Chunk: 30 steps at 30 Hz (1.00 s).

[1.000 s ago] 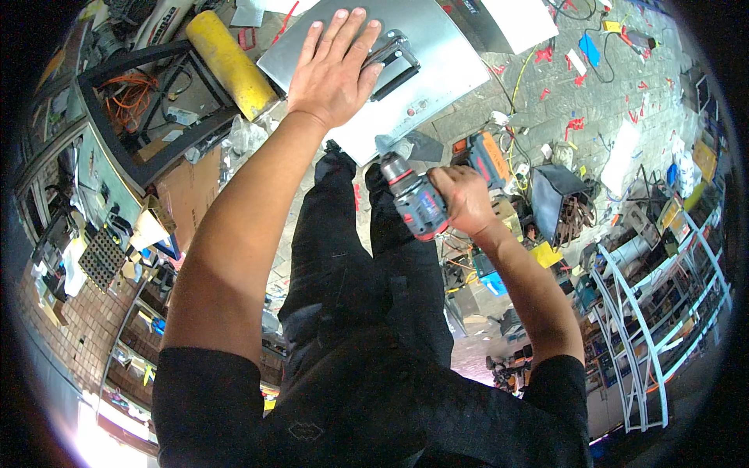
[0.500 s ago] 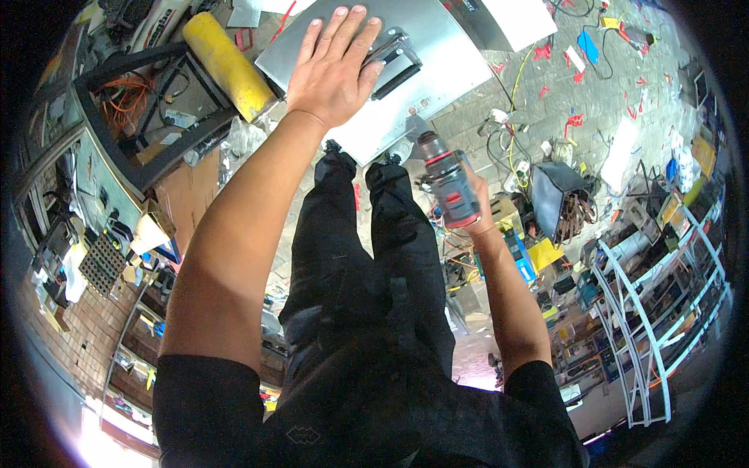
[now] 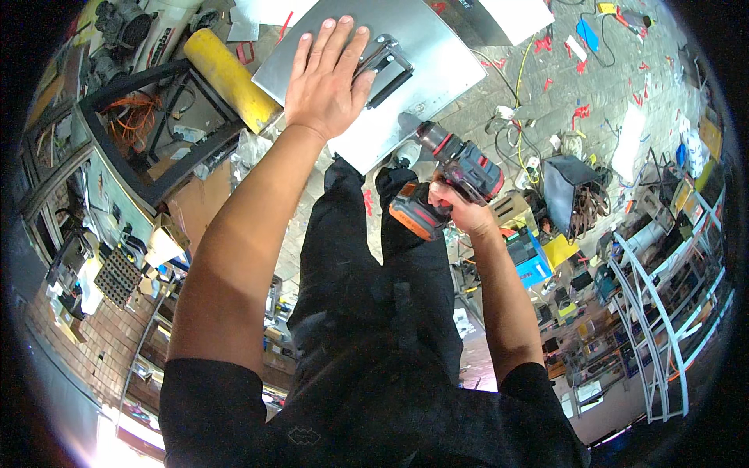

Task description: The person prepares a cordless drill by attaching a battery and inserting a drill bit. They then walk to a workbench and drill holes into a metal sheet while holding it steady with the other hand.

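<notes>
My left hand [image 3: 326,90] lies flat with its fingers stretched on a shiny sheet-metal panel [image 3: 441,62]. Beside its thumb, a black handle [image 3: 390,90] on a metal bracket is fixed to the panel. My right hand [image 3: 462,207] is wrapped round the grip of a cordless drill [image 3: 472,170], dark with red trim and an orange-marked battery. The drill points up and left, and a grey cone-shaped bit [image 3: 408,122] in its chuck is at the panel's near right edge. Whether the bit touches the metal, I cannot tell.
At the left, a yellow cylinder [image 3: 231,78] leans beside a black frame [image 3: 133,164]. Red scraps [image 3: 580,115] and a yellow cable [image 3: 521,82] litter the paved floor. A dark box [image 3: 566,187] stands right of the drill, with a pale metal rack [image 3: 647,312] nearer.
My right hand has rolled the drill over, so its battery now swings out to the left and its body leans right. My left hand stays flat on the panel.
</notes>
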Each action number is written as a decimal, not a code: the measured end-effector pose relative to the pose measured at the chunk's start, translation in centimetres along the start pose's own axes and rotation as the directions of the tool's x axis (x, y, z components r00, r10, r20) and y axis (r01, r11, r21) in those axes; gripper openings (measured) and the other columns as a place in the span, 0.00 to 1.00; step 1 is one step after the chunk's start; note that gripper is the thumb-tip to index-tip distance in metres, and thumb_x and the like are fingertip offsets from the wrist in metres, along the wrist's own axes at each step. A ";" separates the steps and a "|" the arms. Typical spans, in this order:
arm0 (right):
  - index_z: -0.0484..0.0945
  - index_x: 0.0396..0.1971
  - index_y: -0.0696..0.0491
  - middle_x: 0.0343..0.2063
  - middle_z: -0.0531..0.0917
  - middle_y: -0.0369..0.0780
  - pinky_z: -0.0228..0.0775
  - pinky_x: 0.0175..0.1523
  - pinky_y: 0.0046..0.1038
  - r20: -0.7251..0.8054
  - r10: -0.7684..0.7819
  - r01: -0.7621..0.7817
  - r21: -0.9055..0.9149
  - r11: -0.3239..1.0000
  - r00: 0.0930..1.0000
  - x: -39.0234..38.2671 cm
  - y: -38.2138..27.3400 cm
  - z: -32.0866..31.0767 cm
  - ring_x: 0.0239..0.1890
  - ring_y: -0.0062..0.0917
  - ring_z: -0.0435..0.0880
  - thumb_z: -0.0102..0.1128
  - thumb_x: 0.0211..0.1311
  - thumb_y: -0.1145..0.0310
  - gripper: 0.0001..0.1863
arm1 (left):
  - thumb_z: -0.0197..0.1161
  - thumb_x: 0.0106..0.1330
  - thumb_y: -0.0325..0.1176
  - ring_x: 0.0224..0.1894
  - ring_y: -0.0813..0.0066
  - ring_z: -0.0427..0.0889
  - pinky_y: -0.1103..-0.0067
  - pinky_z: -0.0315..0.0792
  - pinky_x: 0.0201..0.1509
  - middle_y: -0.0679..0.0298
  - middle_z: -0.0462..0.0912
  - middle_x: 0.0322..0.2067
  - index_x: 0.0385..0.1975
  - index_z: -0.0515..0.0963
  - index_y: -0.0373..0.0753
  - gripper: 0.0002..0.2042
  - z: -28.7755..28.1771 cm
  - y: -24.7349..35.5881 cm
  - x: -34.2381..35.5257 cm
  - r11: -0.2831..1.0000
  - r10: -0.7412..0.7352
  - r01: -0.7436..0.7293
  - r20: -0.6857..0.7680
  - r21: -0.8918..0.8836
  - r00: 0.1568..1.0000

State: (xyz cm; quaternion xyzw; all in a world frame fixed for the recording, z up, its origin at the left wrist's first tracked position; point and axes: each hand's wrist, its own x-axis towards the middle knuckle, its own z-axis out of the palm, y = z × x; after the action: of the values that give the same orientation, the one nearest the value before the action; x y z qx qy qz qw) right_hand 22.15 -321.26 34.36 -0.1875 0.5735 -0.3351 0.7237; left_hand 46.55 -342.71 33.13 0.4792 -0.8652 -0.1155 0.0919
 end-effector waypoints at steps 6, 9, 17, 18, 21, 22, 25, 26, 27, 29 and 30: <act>0.77 0.37 0.55 0.20 0.76 0.35 0.68 0.32 0.27 0.057 0.097 -0.108 0.258 0.960 0.994 0.6 0.7 -1.0 0.22 0.22 0.75 0.68 0.61 0.67 0.11 | 0.51 0.76 0.48 0.81 0.58 0.53 0.59 0.42 0.84 0.59 0.57 0.79 0.78 0.62 0.49 0.31 0.2 -0.2 -0.1 1.000 -0.001 0.001 0.026 0.020 1.000; 0.79 0.37 0.54 0.20 0.77 0.34 0.66 0.30 0.26 0.040 0.094 -0.101 0.233 0.967 0.995 0.2 0.3 -1.3 0.22 0.20 0.76 0.69 0.62 0.67 0.10 | 0.51 0.76 0.48 0.82 0.58 0.53 0.59 0.41 0.84 0.59 0.57 0.79 0.78 0.62 0.49 0.31 0.1 0.0 -0.3 1.000 0.003 -0.003 0.022 0.012 1.000; 0.77 0.33 0.55 0.18 0.75 0.34 0.66 0.29 0.26 0.059 0.114 -0.123 0.183 0.975 0.992 0.3 0.1 -1.2 0.20 0.21 0.74 0.67 0.61 0.67 0.09 | 0.50 0.77 0.48 0.81 0.57 0.54 0.58 0.42 0.84 0.59 0.58 0.79 0.78 0.62 0.49 0.31 0.2 -0.1 -0.1 1.000 0.008 -0.008 0.011 0.028 1.000; 0.77 0.32 0.55 0.18 0.74 0.34 0.66 0.29 0.26 0.040 0.120 -0.125 0.159 0.979 0.992 -0.1 -0.2 -0.7 0.20 0.21 0.74 0.67 0.61 0.67 0.09 | 0.50 0.77 0.48 0.81 0.57 0.54 0.58 0.42 0.84 0.59 0.58 0.79 0.78 0.62 0.49 0.30 0.2 -0.1 -0.1 1.000 0.008 -0.008 0.011 0.026 1.000; 0.76 0.30 0.55 0.18 0.75 0.34 0.66 0.29 0.26 -0.023 0.111 -0.106 0.172 0.979 0.994 -0.7 -0.2 0.8 0.20 0.21 0.74 0.66 0.62 0.67 0.09 | 0.49 0.77 0.48 0.81 0.57 0.54 0.58 0.42 0.84 0.59 0.58 0.79 0.78 0.62 0.49 0.30 0.2 0.1 -0.2 1.000 0.006 -0.006 0.008 0.018 1.000; 0.76 0.30 0.54 0.18 0.75 0.34 0.66 0.29 0.26 -0.045 0.105 -0.095 0.189 0.977 0.993 -0.7 -0.1 1.0 0.20 0.21 0.74 0.66 0.62 0.67 0.09 | 0.49 0.77 0.48 0.81 0.57 0.54 0.58 0.42 0.84 0.59 0.58 0.79 0.78 0.62 0.49 0.30 0.1 0.2 -0.2 1.000 0.004 -0.004 0.005 0.014 1.000; 0.76 0.30 0.54 0.18 0.74 0.34 0.66 0.30 0.26 -0.005 0.094 -0.089 0.265 0.960 0.996 -0.1 1.3 0.6 0.21 0.22 0.75 0.66 0.63 0.67 0.08 | 0.49 0.77 0.48 0.81 0.57 0.54 0.58 0.42 0.84 0.59 0.58 0.79 0.78 0.62 0.49 0.30 0.2 0.0 0.0 1.000 0.015 -0.015 0.003 0.008 1.000; 0.76 0.30 0.54 0.18 0.74 0.34 0.66 0.30 0.27 -0.003 0.092 -0.087 0.281 0.956 0.996 -0.1 1.4 0.6 0.21 0.22 0.75 0.66 0.63 0.67 0.08 | 0.49 0.77 0.48 0.81 0.57 0.54 0.58 0.42 0.84 0.59 0.58 0.79 0.78 0.62 0.49 0.30 0.1 -0.1 -0.1 1.000 0.011 -0.011 0.010 0.012 1.000; 0.76 0.30 0.54 0.18 0.74 0.34 0.66 0.30 0.27 -0.007 0.094 -0.089 0.283 0.955 0.996 -0.1 1.0 0.9 0.21 0.21 0.74 0.65 0.63 0.67 0.08 | 0.49 0.77 0.48 0.81 0.56 0.54 0.58 0.43 0.84 0.59 0.58 0.79 0.77 0.62 0.48 0.30 0.1 -0.1 -0.1 1.000 0.008 -0.009 0.013 0.015 1.000; 0.76 0.30 0.54 0.18 0.74 0.34 0.65 0.30 0.26 -0.030 0.102 -0.092 0.235 0.968 0.994 -0.4 0.0 1.4 0.21 0.21 0.74 0.65 0.63 0.67 0.08 | 0.50 0.77 0.48 0.81 0.56 0.55 0.58 0.43 0.84 0.58 0.58 0.79 0.77 0.62 0.48 0.30 0.1 -0.1 -0.1 1.000 0.008 -0.008 0.013 0.021 1.000; 0.76 0.30 0.54 0.18 0.74 0.34 0.65 0.31 0.25 -0.044 0.106 -0.095 0.211 0.973 0.993 -0.7 -0.4 1.5 0.21 0.21 0.73 0.64 0.63 0.67 0.08 | 0.50 0.77 0.47 0.81 0.56 0.55 0.58 0.43 0.84 0.58 0.58 0.79 0.77 0.63 0.48 0.30 0.1 0.0 -0.3 1.000 0.010 -0.010 0.011 0.023 1.000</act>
State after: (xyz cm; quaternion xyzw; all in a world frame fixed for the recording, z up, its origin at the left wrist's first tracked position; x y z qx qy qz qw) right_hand 23.40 -321.26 35.51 -0.0721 0.5636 -0.3613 0.7393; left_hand 46.70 -342.51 33.02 0.4752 -0.8694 -0.1078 0.0822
